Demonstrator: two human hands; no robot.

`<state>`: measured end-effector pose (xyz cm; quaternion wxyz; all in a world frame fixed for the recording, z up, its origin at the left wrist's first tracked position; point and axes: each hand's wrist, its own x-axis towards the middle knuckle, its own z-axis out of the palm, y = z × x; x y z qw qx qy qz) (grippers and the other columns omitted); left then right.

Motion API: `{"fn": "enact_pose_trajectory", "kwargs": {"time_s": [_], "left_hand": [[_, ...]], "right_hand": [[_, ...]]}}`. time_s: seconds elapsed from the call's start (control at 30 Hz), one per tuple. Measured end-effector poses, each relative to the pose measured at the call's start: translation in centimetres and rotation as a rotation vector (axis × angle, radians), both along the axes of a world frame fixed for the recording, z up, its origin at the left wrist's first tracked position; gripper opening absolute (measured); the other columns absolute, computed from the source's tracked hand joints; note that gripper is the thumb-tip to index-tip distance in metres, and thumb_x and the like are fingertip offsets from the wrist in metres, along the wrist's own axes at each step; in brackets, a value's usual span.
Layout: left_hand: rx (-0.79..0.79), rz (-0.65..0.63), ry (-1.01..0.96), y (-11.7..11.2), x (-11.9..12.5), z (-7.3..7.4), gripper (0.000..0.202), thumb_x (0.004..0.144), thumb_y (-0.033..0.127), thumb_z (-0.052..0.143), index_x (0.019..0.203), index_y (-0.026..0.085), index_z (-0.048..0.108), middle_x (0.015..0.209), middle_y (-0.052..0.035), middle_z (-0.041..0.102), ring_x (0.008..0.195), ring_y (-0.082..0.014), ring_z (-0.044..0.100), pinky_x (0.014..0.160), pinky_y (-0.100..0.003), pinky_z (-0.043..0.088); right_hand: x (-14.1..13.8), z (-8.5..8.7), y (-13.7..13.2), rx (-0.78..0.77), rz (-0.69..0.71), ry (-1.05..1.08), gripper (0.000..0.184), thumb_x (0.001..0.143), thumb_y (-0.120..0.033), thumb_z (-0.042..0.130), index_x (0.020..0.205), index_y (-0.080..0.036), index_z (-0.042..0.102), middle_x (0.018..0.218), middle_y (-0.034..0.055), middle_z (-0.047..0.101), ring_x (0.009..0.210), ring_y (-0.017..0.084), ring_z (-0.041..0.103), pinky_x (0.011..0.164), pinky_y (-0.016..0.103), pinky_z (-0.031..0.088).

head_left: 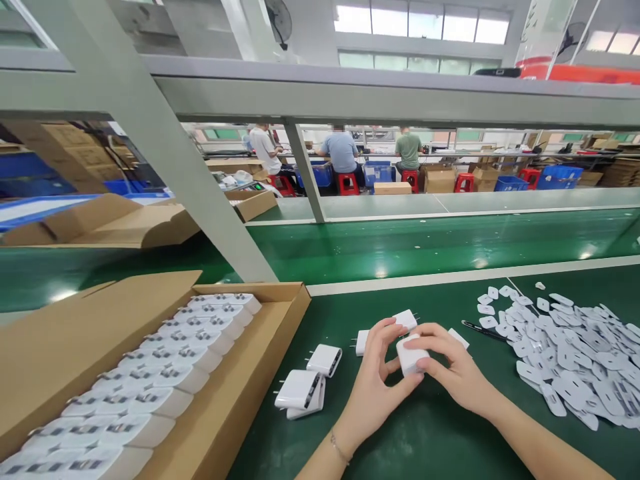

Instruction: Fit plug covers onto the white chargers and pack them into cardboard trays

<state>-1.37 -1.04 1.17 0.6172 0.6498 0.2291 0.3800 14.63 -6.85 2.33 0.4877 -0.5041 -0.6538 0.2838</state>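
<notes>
Between my two hands is a small white plug-in charger (411, 355), held just above the green bench. The fingers of my left hand (373, 383) curl round its left side, thumb at its lower edge. My right hand (457, 370) grips it from the right with thumb and fingers. Just behind my hands lie another white charger (405, 320) and one partly covered charger (361, 342). To the left, a charger with metal prongs (325, 360) rests near a stacked pair, whose upper charger (299, 389) sits tilted on the lower one.
An open cardboard box (265, 347) at left holds rows of white chargers (170, 373). A heap of flat white plastic covers (575, 353) spreads at right, beside a black pen-like tool (484, 330). A slanted metal post (190, 167) rises beyond the box. Several people sit in the background.
</notes>
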Motion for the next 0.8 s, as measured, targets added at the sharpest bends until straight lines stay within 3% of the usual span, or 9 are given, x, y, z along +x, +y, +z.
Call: {"fn": "enact_pose_trajectory", "kwargs": {"time_s": [0.1,0.2,0.47,0.6,0.8], "left_hand": [[-0.158,-0.011,0.019,0.0,0.7,0.1,0.039,0.075,0.029,0.068,0.110,0.024,0.051,0.122,-0.0091,0.050,0.117,-0.0256,0.049,0.087,-0.037,0.053],[-0.279,-0.033,0.040,-0.2,1.0,0.2,0.039,0.074,0.033,0.069,0.108,0.020,0.057,0.111,-0.0095,0.063,0.105,-0.0245,0.060,0.091,-0.038,0.051],[-0.278,0.053,0.085,0.0,0.4,-0.2,0.045,0.073,0.040,0.069,0.110,0.016,0.059,0.109,-0.0112,0.068,0.104,-0.0273,0.062,0.088,-0.036,0.053],[-0.298,0.067,0.048,-0.1,0.6,0.2,0.041,0.074,0.040,0.068,0.104,0.014,0.062,0.102,-0.0118,0.070,0.099,-0.0273,0.064,0.086,-0.036,0.052],[-0.304,0.096,0.034,-0.5,1.3,0.2,0.037,0.075,0.036,0.068,0.103,0.014,0.061,0.103,-0.0100,0.069,0.098,-0.0233,0.064,0.086,-0.031,0.052]], "right_hand": [[0.5,-0.5,-0.2,0.039,-0.099,0.006,0.023,0.087,-0.031,0.053,0.107,-0.028,0.064,0.111,0.0056,0.056,0.105,0.019,0.054,0.092,0.036,0.045],[0.5,-0.6,-0.2,0.030,-0.107,0.035,0.022,0.087,-0.030,0.053,0.105,-0.028,0.065,0.108,0.0055,0.057,0.102,0.018,0.055,0.090,0.036,0.046],[0.6,-0.2,-0.2,-0.066,0.057,0.092,0.031,0.093,-0.032,0.042,0.121,-0.028,0.056,0.119,0.0055,0.053,0.113,0.016,0.049,0.098,0.034,0.041],[0.2,-0.3,-0.4,-0.137,0.029,0.098,0.035,0.094,-0.034,0.040,0.127,-0.028,0.050,0.126,0.0062,0.050,0.118,0.018,0.046,0.101,0.036,0.037],[-0.8,-0.9,-0.1,-0.093,-0.064,0.208,0.023,0.092,-0.032,0.043,0.105,-0.024,0.061,0.110,0.0072,0.055,0.107,0.019,0.051,0.096,0.037,0.042]]}}
